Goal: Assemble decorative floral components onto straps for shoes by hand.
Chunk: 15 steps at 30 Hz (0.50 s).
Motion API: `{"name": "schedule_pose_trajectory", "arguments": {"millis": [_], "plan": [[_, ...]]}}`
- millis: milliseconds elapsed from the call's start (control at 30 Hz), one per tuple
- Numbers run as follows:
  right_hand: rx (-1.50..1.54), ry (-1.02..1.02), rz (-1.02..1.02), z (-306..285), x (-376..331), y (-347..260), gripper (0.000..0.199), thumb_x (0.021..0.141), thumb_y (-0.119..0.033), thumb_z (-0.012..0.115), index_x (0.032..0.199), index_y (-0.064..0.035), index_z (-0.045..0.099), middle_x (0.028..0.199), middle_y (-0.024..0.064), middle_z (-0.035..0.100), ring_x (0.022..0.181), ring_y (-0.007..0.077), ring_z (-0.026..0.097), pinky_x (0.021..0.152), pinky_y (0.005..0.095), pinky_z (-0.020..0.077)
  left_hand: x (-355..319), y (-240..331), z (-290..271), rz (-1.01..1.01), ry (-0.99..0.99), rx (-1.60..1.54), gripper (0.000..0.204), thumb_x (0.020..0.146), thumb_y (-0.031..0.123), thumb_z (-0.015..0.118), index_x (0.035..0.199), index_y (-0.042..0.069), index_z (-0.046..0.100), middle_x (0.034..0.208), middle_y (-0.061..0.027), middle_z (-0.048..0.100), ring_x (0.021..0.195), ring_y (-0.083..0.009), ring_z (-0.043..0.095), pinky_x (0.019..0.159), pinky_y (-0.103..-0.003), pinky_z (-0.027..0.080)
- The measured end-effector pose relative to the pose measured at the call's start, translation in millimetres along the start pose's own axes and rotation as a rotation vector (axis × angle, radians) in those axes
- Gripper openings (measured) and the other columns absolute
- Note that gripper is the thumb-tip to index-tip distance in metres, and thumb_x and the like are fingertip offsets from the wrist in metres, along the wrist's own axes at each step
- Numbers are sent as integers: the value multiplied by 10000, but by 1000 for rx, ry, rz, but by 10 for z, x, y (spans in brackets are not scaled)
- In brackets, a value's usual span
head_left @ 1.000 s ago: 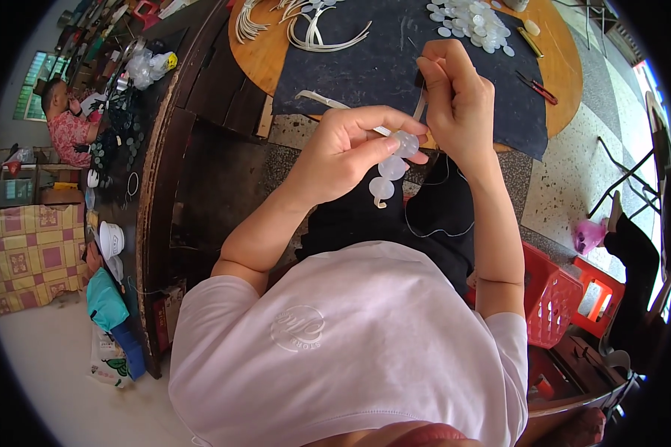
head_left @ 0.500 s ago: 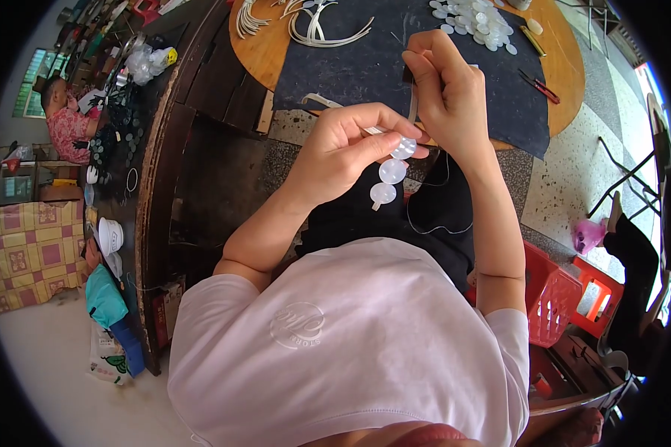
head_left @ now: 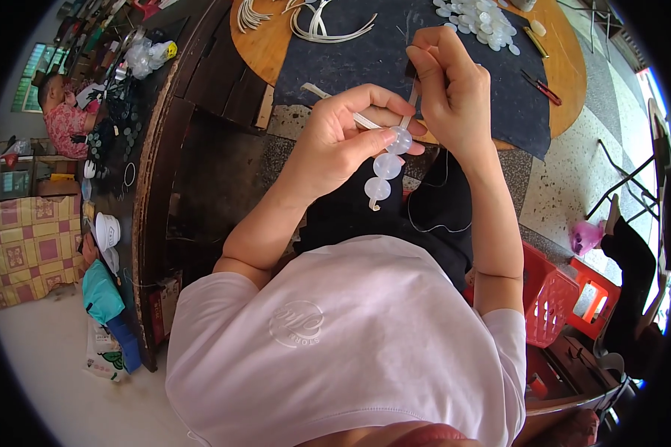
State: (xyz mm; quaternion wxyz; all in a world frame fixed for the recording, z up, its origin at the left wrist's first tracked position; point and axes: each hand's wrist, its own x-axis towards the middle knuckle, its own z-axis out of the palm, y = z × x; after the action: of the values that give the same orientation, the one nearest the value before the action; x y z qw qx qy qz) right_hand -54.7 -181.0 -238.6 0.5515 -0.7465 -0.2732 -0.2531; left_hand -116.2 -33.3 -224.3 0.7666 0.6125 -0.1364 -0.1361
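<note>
My left hand (head_left: 343, 138) pinches a strand of round, translucent white discs (head_left: 387, 166) between thumb and fingers. Several discs hang in a row toward my lap, with a short end of white cord below the lowest. A flat white cord (head_left: 319, 92) also sticks out on the left side of that hand. Up and to the right, the fingers of my right hand (head_left: 452, 86) are closed on a white strip (head_left: 414, 93) that runs down to the topmost disc. A small dark thing shows at its fingertips, too small to name.
On the round wooden table (head_left: 566, 59) lies a dark cloth (head_left: 335, 67). It carries a heap of loose discs (head_left: 492, 28), white cords (head_left: 317, 30) and red-handled snips (head_left: 542, 88). A red plastic stool (head_left: 548, 302) stands at right. Another person (head_left: 67, 123) sits far left.
The disc strand has shifted slightly left and down in my left hand, and more of the white cord shows there. My right hand has moved slightly to the right, still closed on the strip.
</note>
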Motion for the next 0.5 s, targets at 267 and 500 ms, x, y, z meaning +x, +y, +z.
{"name": "schedule_pose_trajectory", "arguments": {"millis": [267,500], "plan": [[-155,76,-5,-255,-86,-30,56,811,1,545,852,-17,512,783,121,583,671,214,582,588,267,435,12,18,8,45,98,139,265,808,-30,492,1070,-52,525,964,-181,626,846,-258,645,721,-311,528],[33,400,157,-837,-605,-327,49,794,42,525,835,18,533,959,150,571,928,247,545,874,359,381,-1,-116,-84,227,195,200,288,811,-58,457,1087,-37,536,953,-159,630,854,-214,640,731,-285,517]]}}
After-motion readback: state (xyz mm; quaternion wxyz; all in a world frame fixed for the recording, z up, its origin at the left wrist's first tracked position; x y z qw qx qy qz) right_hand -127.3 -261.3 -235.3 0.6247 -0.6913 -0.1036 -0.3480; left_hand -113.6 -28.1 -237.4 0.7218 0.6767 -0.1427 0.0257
